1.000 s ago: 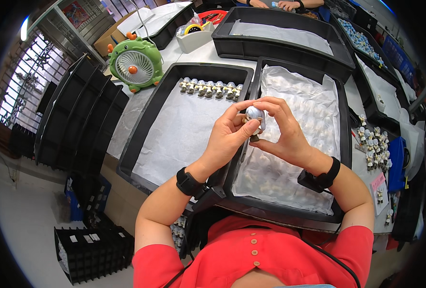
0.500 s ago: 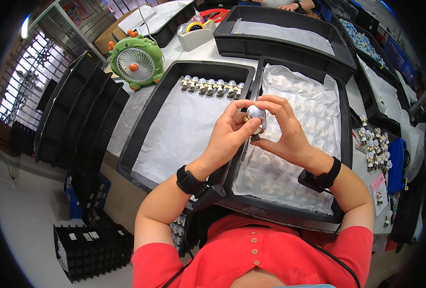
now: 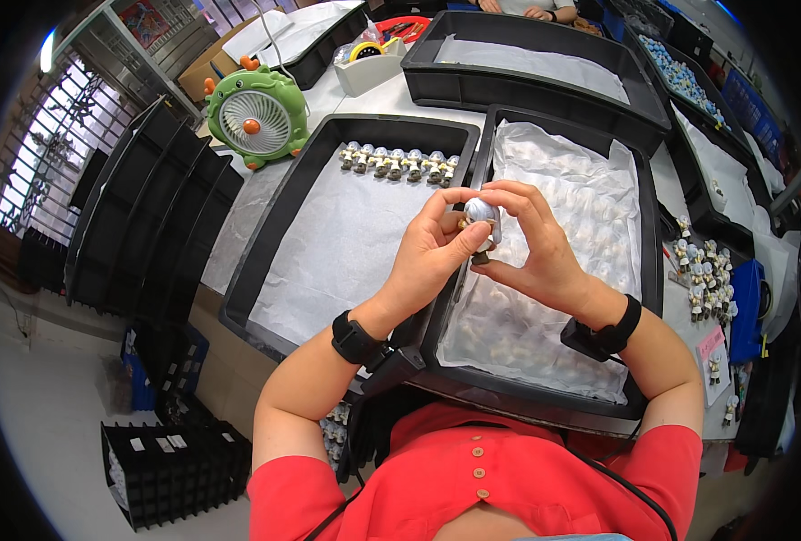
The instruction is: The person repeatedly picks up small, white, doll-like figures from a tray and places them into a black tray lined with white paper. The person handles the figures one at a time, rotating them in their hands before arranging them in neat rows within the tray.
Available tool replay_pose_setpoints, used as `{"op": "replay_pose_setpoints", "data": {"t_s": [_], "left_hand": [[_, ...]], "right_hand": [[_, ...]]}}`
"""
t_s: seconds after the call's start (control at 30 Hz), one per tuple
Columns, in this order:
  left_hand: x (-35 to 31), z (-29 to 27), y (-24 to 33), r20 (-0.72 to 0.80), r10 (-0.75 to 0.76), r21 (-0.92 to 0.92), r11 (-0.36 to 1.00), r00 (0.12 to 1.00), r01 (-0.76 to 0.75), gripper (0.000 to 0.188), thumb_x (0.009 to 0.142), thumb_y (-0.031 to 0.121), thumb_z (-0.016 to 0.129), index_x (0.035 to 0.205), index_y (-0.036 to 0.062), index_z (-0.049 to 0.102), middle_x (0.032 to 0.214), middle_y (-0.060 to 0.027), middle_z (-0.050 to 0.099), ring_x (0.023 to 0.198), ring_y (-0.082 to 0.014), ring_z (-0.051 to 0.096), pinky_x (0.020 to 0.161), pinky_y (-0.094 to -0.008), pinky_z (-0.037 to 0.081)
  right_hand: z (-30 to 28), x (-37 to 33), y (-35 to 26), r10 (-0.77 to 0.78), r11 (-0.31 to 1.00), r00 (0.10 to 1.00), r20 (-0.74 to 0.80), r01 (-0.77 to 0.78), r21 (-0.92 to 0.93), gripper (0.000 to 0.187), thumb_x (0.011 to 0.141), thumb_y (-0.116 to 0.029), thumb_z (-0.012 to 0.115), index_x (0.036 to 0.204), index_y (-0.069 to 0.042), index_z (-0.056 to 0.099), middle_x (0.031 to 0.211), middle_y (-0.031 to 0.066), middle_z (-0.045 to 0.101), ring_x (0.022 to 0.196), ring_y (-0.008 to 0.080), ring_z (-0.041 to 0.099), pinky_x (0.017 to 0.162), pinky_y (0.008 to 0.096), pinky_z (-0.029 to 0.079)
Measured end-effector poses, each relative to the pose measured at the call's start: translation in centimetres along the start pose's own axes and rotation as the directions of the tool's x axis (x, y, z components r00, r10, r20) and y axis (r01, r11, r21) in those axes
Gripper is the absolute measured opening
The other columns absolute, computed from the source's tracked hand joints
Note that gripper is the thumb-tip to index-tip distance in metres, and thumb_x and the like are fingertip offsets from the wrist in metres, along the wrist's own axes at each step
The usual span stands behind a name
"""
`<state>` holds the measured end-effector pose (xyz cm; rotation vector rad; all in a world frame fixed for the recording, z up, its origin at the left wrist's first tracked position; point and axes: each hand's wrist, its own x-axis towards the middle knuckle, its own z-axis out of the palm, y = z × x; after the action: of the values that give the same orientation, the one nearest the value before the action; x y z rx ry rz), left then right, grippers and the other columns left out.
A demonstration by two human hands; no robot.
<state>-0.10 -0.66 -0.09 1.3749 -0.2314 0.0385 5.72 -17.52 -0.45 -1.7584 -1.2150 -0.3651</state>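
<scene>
Between both hands I hold a small figurine (image 3: 481, 213) with a pale grey-blue head and a dark base, above the gap between two black trays. My left hand (image 3: 438, 242) pinches it from the left, thumb across its front. My right hand (image 3: 538, 236) curls round its right side, with fingertips at the head and the thumb by the base. Below left lies a black tray (image 3: 265, 243) lined with white paper, where several similar figurines (image 3: 399, 164) stand in a row along the far end. Under my right hand, another black tray (image 3: 650, 234) has thin white paper over rows of figurines that show through faintly.
A green animal-shaped fan (image 3: 254, 117) stands at the far left, beside a white tape dispenser (image 3: 369, 70). Another black tray (image 3: 536, 90) lies beyond. More figurines (image 3: 707, 279) cluster at the right near a blue bin (image 3: 748, 307). Across the table are a person's hands (image 3: 538, 13).
My hands and the figurine stay almost exactly in place. Across the table, the other person's hands have shifted left, and both now show.
</scene>
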Motion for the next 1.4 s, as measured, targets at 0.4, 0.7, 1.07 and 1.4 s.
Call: {"op": "replay_pose_setpoints", "data": {"t_s": [0.4, 0.7, 1.07, 1.4], "left_hand": [[0.03, -0.04, -0.07, 0.008, -0.005, -0.01, 1.0, 1.0, 0.005, 0.038, 0.091, 0.018, 0.06, 0.122, 0.0039, 0.043, 0.097, -0.0095, 0.061, 0.091, -0.0138, 0.061, 0.078, -0.0264, 0.051], [0.02, 0.02, 0.22, 0.03, -0.044, -0.064, 0.997, 0.999, 0.046, 0.038, 0.092, 0.018, 0.059, 0.123, 0.0045, 0.043, 0.1, -0.0108, 0.062, 0.092, -0.0172, 0.063, 0.078, -0.0289, 0.051], [0.06, -0.24, 0.12, 0.059, -0.005, -0.147, 0.989, 0.998, 0.013, 0.041, 0.089, 0.011, 0.06, 0.125, 0.0072, 0.041, 0.107, -0.0112, 0.061, 0.096, -0.0213, 0.062, 0.084, -0.0357, 0.05], [0.06, -0.05, 0.12, 0.012, -0.012, -0.107, 0.994, 1.0, 0.013, 0.041, 0.087, 0.008, 0.062, 0.124, 0.0056, 0.044, 0.107, -0.0085, 0.059, 0.097, -0.0176, 0.06, 0.086, -0.0322, 0.049]], "right_hand": [[0.06, -0.07, 0.05, -0.001, 1.0, 1.0, -0.004, 0.001, 0.018, 0.072, 0.061, -0.005, 0.08, 0.124, -0.01, 0.045, 0.121, 0.0118, 0.047, 0.114, 0.0304, 0.046, 0.092, 0.0376, 0.044], [0.32, -0.34, 0.07, 0.003, 0.999, 0.999, -0.035, -0.002, 0.041, 0.076, 0.059, -0.004, 0.08, 0.126, -0.008, 0.043, 0.122, 0.0125, 0.047, 0.113, 0.0315, 0.047, 0.094, 0.0387, 0.042], [0.15, -0.32, 0.09, 0.001, 1.0, 0.998, -0.057, 0.0, 0.024, 0.075, 0.059, -0.003, 0.08, 0.124, -0.008, 0.044, 0.12, 0.0121, 0.05, 0.113, 0.031, 0.047, 0.095, 0.0384, 0.041], [-0.01, -0.13, -0.06, 0.021, 1.0, 0.999, -0.039, -0.02, 0.016, 0.071, 0.059, -0.003, 0.079, 0.122, -0.008, 0.047, 0.119, 0.012, 0.05, 0.113, 0.0307, 0.047, 0.095, 0.0391, 0.041]]}}
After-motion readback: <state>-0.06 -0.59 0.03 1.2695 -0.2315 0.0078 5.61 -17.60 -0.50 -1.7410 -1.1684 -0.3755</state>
